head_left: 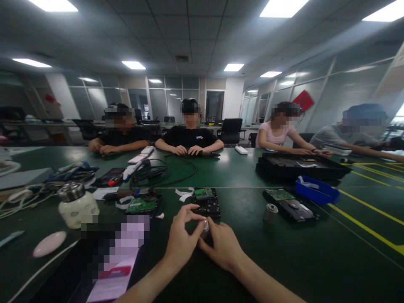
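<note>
My left hand (181, 240) and my right hand (222, 246) meet low in the middle of the green table (284, 261). Both close around a small silvery cylindrical object (205, 226), with the left fingers pinched over its top. Just beyond my fingers lies a black hard drive (208, 206) with a green circuit board (203, 193) on it. A second drive (288, 206) with a green board lies to the right, beside a small metal cylinder (270, 212).
A white jar with a metal lid (75, 204) stands at left, near another circuit board (140, 206), cables (164, 170) and tools. A blue bin (317, 191) and black tray (299, 166) sit at right. Several seated people work along the far edge.
</note>
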`<state>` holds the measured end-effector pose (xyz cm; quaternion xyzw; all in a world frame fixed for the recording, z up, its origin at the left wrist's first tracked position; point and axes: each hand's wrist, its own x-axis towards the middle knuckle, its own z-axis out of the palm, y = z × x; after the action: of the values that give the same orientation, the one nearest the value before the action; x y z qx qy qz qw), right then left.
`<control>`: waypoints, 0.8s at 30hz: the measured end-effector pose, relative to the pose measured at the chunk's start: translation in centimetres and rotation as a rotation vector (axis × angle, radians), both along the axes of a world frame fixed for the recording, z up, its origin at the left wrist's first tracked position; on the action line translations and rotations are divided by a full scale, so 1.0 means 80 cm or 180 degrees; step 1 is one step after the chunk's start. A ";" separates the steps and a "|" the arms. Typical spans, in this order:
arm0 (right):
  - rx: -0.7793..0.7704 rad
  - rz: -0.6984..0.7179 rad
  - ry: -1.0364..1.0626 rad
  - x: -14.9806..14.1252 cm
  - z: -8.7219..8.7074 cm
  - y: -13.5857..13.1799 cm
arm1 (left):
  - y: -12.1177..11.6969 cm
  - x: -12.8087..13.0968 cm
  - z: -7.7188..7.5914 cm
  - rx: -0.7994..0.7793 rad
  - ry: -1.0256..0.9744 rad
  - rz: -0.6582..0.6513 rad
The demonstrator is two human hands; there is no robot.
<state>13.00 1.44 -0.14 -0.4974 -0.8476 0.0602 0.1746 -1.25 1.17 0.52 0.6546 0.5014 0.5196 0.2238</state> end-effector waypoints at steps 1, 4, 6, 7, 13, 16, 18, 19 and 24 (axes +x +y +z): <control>0.0001 -0.0028 -0.0002 0.000 0.001 0.000 | 0.001 -0.002 -0.001 0.0049 -0.0062 0.0145; 0.0023 -0.0110 0.0013 -0.002 0.001 -0.001 | 0.002 -0.013 -0.011 0.0149 -0.0033 0.0917; 0.0061 -0.0151 0.0042 -0.002 0.000 0.000 | 0.003 -0.024 -0.020 -0.0076 0.0286 0.1344; 0.0088 -0.0171 0.0047 -0.002 -0.002 0.000 | 0.003 -0.029 -0.025 -0.0257 0.0452 0.1435; 0.0206 -0.0174 0.0071 -0.001 -0.009 0.002 | 0.003 -0.042 -0.034 -0.0664 0.0801 0.1498; 0.0202 -0.0163 0.0125 -0.001 -0.008 0.002 | 0.007 -0.038 -0.032 -0.0611 0.0679 0.1464; 0.0203 -0.0170 0.0140 -0.001 -0.007 0.002 | 0.009 -0.031 -0.029 -0.0277 0.0334 0.1299; 0.0203 -0.0170 0.0143 -0.001 -0.007 0.002 | 0.009 -0.025 -0.028 -0.0072 0.0117 0.1152; 0.0130 -0.0121 0.0088 -0.001 -0.008 0.003 | 0.004 0.005 -0.024 0.0216 -0.0502 0.0182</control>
<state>12.92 1.65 -0.79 -0.5089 -0.8366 0.0464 0.1975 -0.84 1.49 -1.37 0.6042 0.4829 0.5924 0.2254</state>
